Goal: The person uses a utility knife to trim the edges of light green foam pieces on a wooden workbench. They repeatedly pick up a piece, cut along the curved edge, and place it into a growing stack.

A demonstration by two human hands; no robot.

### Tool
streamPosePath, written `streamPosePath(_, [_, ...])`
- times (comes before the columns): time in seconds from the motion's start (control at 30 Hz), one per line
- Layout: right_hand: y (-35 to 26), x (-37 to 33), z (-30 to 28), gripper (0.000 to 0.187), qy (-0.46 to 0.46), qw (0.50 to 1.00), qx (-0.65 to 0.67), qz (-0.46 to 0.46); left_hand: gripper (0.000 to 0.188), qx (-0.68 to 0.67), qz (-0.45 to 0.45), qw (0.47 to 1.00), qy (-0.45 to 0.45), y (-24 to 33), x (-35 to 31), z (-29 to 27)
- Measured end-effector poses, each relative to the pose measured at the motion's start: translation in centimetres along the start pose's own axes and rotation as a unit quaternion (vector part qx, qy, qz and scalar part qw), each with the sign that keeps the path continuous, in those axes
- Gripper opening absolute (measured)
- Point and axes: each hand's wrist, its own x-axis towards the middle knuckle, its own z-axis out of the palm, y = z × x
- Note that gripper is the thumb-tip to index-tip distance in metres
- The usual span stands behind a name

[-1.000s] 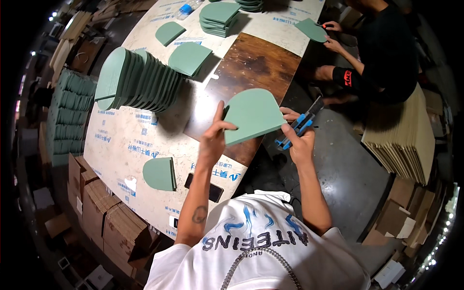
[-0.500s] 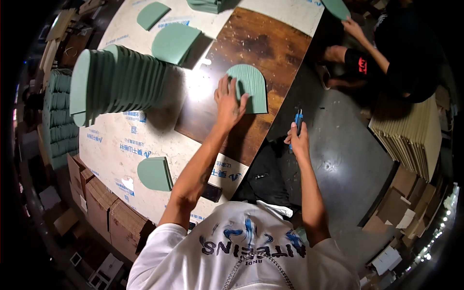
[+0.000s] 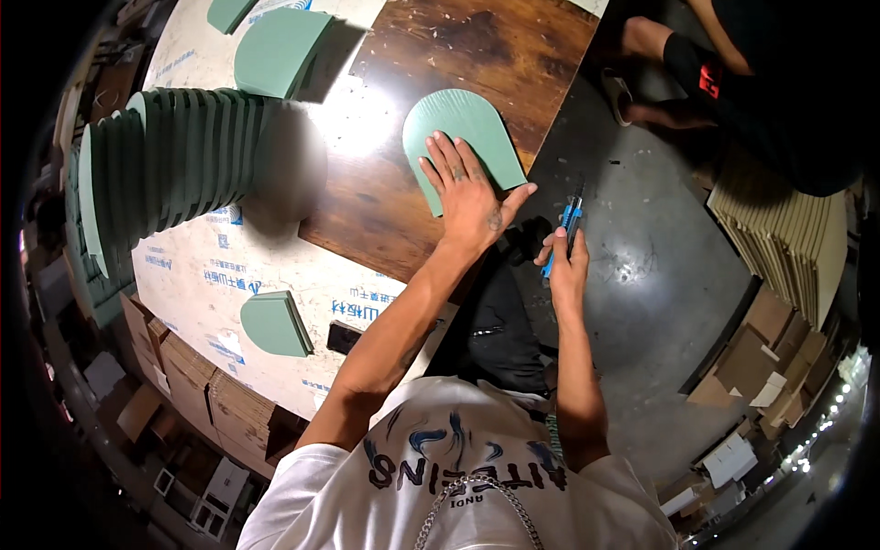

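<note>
My left hand (image 3: pixel 469 200) lies flat, fingers spread, on the lower part of a green arch-shaped panel (image 3: pixel 463 119). The panel rests on a dark brown wood-grain board (image 3: pixel 486 46), its straight edge turned toward me and one corner close to the board's right edge. In my right hand (image 3: pixel 569 264) is a blue utility knife (image 3: pixel 570 220), held off the table's right side with its tip pointing away from me. The fingers are wrapped around its handle.
A long row of green arch panels (image 3: pixel 174 156) stands at the left of the white table (image 3: pixel 174 280). Loose panels (image 3: pixel 282 50) lie farther back, and a small stack (image 3: pixel 273 323) sits nearer. A phone (image 3: pixel 344 337) is by my left forearm. Another person (image 3: pixel 779 92) works at far right, near stacked beige sheets (image 3: pixel 779 238).
The panel's straight edge now slants, and its face looks smoother than the ridged one before. My left hand has slid from its left side onto its lower middle. The knife stays in my right hand.
</note>
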Motion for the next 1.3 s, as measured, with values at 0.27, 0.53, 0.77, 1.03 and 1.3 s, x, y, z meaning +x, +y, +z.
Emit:
streamPosePath(0.27, [0.3,1.4,-2.3,0.036,0.006,1.0,-0.005,0.017,0.12,0.069,0.01,0.998,0.009,0.6,0.3,1.5])
streamPosePath(0.53, [-1.6,2.0,-4.5,0.039,-0.117,0.978,-0.142,-0.096,0.108,0.057,0.075,0.995,-0.029,-0.9,0.7,0.0])
streamPosePath(0.77, [-3.6,3.5,-3.0,0.051,-0.17,0.882,-0.32,-0.301,0.068,0.025,-0.009,0.991,0.128,-4.8,4.7,-2.0])
streamPosePath(1.03, [-4.0,4.9,-3.4,0.043,-0.133,0.746,-0.457,-0.466,0.052,0.13,0.042,0.972,0.193,-5.8,6.9,-0.4])
streamPosePath(1.3, [-4.1,4.7,-4.3,0.048,-0.121,0.722,-0.482,-0.482,0.056,0.138,-0.027,0.983,0.114,-4.7,6.8,-1.2])
